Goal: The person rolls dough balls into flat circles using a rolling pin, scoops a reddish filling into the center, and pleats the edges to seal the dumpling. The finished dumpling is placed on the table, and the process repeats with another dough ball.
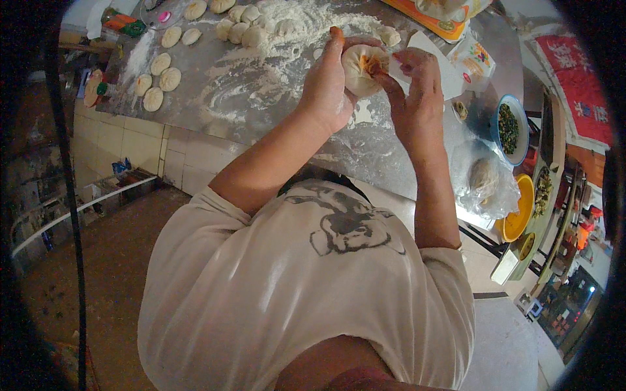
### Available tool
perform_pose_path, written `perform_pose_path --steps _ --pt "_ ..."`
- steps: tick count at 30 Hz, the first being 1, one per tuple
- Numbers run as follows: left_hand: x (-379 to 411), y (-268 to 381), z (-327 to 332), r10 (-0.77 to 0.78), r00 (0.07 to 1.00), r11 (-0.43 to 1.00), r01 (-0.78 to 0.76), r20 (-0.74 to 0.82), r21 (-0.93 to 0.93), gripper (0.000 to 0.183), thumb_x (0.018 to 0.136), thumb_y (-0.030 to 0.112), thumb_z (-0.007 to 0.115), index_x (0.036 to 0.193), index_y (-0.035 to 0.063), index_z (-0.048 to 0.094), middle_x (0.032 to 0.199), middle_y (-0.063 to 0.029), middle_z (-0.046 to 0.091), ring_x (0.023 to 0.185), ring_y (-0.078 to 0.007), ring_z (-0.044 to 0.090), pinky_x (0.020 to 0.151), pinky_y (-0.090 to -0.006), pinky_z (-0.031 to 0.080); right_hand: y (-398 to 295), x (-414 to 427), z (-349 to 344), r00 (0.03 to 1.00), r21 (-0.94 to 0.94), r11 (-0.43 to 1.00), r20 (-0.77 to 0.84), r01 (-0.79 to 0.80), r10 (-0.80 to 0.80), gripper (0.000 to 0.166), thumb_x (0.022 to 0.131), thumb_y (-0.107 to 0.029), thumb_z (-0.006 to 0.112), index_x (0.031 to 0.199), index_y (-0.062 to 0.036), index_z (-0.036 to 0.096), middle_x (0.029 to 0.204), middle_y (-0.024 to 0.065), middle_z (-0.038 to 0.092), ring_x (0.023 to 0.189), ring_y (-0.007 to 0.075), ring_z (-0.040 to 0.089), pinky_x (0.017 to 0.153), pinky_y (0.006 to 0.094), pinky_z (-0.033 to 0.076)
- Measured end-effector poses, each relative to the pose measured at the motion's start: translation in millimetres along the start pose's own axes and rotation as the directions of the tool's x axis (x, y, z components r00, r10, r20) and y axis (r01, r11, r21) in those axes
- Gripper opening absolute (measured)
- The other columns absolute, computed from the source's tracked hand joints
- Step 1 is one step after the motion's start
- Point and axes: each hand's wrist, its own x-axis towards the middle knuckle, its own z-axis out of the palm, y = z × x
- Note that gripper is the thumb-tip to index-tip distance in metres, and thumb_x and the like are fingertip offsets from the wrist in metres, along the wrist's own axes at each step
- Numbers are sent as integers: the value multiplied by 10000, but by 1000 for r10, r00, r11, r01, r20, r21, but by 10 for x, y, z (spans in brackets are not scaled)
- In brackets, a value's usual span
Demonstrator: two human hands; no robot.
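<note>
A round, pleated stuffed bun [359, 78] of raw dough rests in my left hand [326, 93]. Its thumb points up along the bun's left side. Orange-brown filling [372, 64] shows through the gathered opening. My right hand [418, 90] comes in from the right, with its thumb at the opening and its other fingers curled near the bun's right rim. Both hands are above a floury metal worktop [195, 110]. A small piece of dough [390, 36] lies just beyond them.
Several shaped buns [170, 79] sit at the left, with dough pieces [254, 36] by a flour heap [303, 22]. On the right are a clear plastic bag [489, 181] around dough, a blue-rimmed bowl of chopped greens [508, 129] and a yellow basin [524, 207].
</note>
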Motion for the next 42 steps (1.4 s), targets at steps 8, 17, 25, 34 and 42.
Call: perform_pose_path --steps 8,17,25,34,42 --pt "48 41 -63 -97 991 995 96 90 11 539 942 463 252 1013 43 583 1005 -94 615 931 -214 583 815 -361 470 48 -47 -37 990 -71 994 116 88 -80 227 710 23 650 911 -20 555 910 118 579 823 279 578 694 343 488" --pt "-63 227 81 -60 990 979 83 125 -185 584 935 494 207 1108 44 536 1124 -122 567 1004 -243 548 870 -380 437 12 9 -21 994 -11 994 -3 113 -113 186 734 2 616 899 -50 547 853 113 563 778 303 554 641 380 474" --pt "61 135 19 -25 998 999 24 -51 -36 529 952 449 203 1029 71 566 1016 -101 594 941 -222 562 828 -365 455 -57 -21 125 993 171 978 55 -116 108 135 746 -29 638 866 -42 576 861 127 577 760 325 569 654 384 471" --pt "41 142 -87 -238 971 970 238 6 -37 508 954 432 223 999 58 564 987 -100 585 889 -221 573 795 -405 484 6 33 -2 993 118 993 112 17 -30 209 722 -34 649 917 -37 576 874 129 565 802 319 577 686 373 487" --pt "55 119 -185 -330 929 936 345 168 -70 490 958 394 233 1052 31 548 1012 -105 599 936 -241 580 855 -429 460 85 -9 -92 963 34 992 239 121 -126 241 722 -56 641 955 -52 583 910 113 570 816 301 585 687 365 495"
